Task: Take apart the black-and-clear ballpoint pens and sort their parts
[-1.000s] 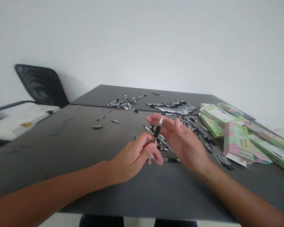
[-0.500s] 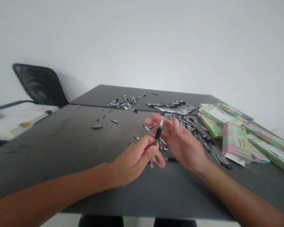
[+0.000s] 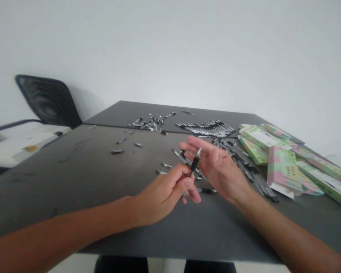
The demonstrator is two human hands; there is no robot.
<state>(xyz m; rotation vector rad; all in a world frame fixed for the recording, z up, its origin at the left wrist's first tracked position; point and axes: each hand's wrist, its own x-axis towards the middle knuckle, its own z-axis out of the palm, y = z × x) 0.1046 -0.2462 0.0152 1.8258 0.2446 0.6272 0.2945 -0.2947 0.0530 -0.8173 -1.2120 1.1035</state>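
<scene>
My left hand (image 3: 161,199) is shut on a black-and-silver retractable pen (image 3: 194,165), pinching its lower barrel between thumb and fingers, with the tip pointing up and away from me. My right hand (image 3: 218,170) stands open just to the right of that pen, palm turned toward it, and its fingers hold nothing. Beneath and behind my hands, many similar pens and pen parts (image 3: 252,176) lie loose on the dark grey table (image 3: 74,182). One pen (image 3: 207,190) lies right below my right fingers.
Green and pink printed cardboard boxes (image 3: 282,168) lie in a heap at the table's right. Farther off are a row of pens (image 3: 206,129) and a pile of pen parts (image 3: 149,123). A black chair (image 3: 48,100) stands at the back left against a white wall.
Both hands have shifted slightly to the right, carrying the pen with them. The pen now tilts a little more to the right. The left hand's grip looks the same.
</scene>
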